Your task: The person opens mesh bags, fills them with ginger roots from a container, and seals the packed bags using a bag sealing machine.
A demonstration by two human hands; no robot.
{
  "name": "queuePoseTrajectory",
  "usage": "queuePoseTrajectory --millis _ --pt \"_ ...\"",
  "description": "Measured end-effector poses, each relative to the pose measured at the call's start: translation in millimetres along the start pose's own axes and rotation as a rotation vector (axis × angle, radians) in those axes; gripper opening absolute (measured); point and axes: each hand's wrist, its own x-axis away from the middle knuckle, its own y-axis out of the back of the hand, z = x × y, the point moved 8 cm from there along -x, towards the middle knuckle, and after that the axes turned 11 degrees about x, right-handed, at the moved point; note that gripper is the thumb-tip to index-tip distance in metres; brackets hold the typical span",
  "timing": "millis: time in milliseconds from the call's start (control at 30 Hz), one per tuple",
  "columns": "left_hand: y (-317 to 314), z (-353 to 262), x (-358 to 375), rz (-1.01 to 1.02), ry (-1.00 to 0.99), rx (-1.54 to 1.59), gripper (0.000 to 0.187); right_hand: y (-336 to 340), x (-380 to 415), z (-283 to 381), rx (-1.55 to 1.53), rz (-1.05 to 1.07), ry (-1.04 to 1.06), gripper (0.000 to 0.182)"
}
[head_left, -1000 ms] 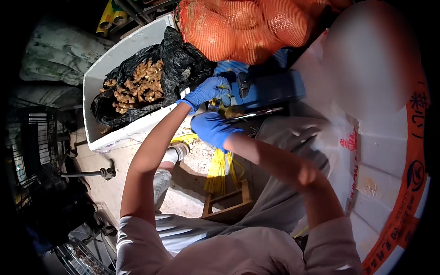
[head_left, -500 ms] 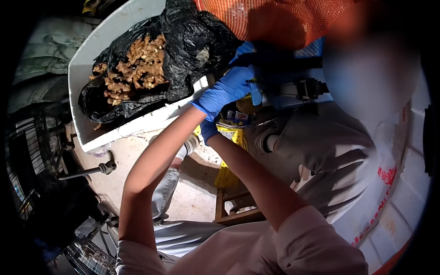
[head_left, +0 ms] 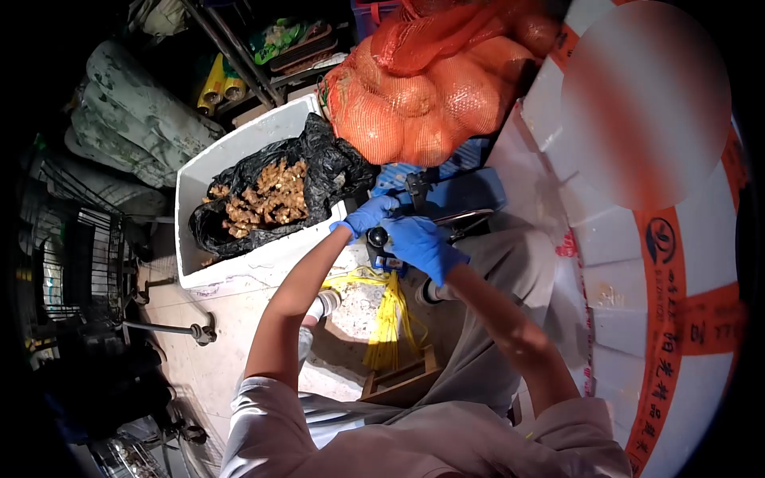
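Both my hands wear blue gloves and are close together at a dark device with a round black knob (head_left: 377,237). My left hand (head_left: 368,217) is at the far left side of the knob, near the corner of the white foam box, its fingers curled. My right hand (head_left: 422,245) lies to the right of the knob, back upward, fingers bent; its fingertips are hidden. What either hand grips cannot be made out. Below the device hangs a bundle of yellow strips (head_left: 388,323). A blue machine part (head_left: 466,195) with a black fitting extends just beyond my hands.
A white foam box (head_left: 239,275) at left holds ginger (head_left: 267,195) in a black plastic bag (head_left: 331,163). Beyond stands an orange mesh sack (head_left: 422,103) of large round produce. White foam boxes (head_left: 629,299) with orange tape line the right. A wooden stool (head_left: 406,378) is by my legs.
My view has shifted, showing more of the mesh sack and the boxes at right. My hands, crossed before, are now side by side, the right one moved up and rightward from beneath the left.
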Motion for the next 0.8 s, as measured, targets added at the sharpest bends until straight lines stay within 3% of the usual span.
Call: queuePoseTrajectory --millis 33,67,100,133,200,233,300,333,400,467,500,533,600,633,667,733,767,800 --pt "-26 -40 21 -0.044 0.072 0.079 0.018 21 9 -2 0.01 -0.001 0.006 0.027" --pt "-20 -23 36 -0.2 0.12 0.392 0.019 67 19 -1 -0.066 -0.278 0.011 0.032" --pt "-17 -21 49 -0.155 0.047 0.053 0.018 102 35 -5 -0.147 -0.549 0.024 0.037" --pt "-27 -35 63 -0.118 -0.017 -0.282 0.018 94 46 -19 -0.13 -0.553 -0.02 0.042" --pt "-36 -33 98 -0.283 0.339 -0.021 0.014 70 87 -58 -0.633 -0.451 -0.425 0.033" --pt "-35 -30 106 -0.274 0.154 0.136 0.011 61 100 -54 -0.639 -0.434 -0.407 0.033" --pt "-61 -69 145 -0.307 0.357 0.409 0.012 12 120 -49 -0.96 -0.249 -0.491 0.027" --pt "-68 -77 160 -0.341 0.404 0.503 0.012 31 124 -15 -1.042 -0.06 -0.565 0.027" --pt "-86 -104 181 -0.411 0.414 0.595 0.012 -5 121 18 -1.208 0.127 -0.548 0.039" --pt "-106 -146 197 -0.349 0.378 0.748 0.014 28 100 64 -1.281 0.146 -0.375 0.053" --pt "-112 -163 201 -0.345 0.345 0.767 0.014 33 92 78 -1.183 0.264 -0.326 0.059" --pt "-117 -183 203 -0.34 0.309 0.785 0.015 53 75 91 -1.181 0.144 -0.196 0.048" --pt "-123 -241 206 -0.264 0.158 0.729 0.015 91 57 95 -1.208 0.266 -0.303 0.029" --pt "-132 -278 207 -0.208 0.058 0.694 0.014 132 42 103 -1.184 0.066 -0.1 0.017" --pt "-142 -315 208 -0.146 -0.04 0.654 0.013 171 34 108 -1.01 -0.003 -0.008 0.015" --pt "-140 -368 213 -0.277 -0.176 0.507 0.012 214 17 110 -1.021 -0.033 0.031 0.012" --pt "-148 -391 205 0.052 -0.254 0.662 0.014 238 10 108 -1.131 -0.034 -0.001 0.012" --pt "-149 -423 207 -0.069 -0.348 0.61 0.017 267 6 106 -1.238 -0.041 -0.035 0.011"
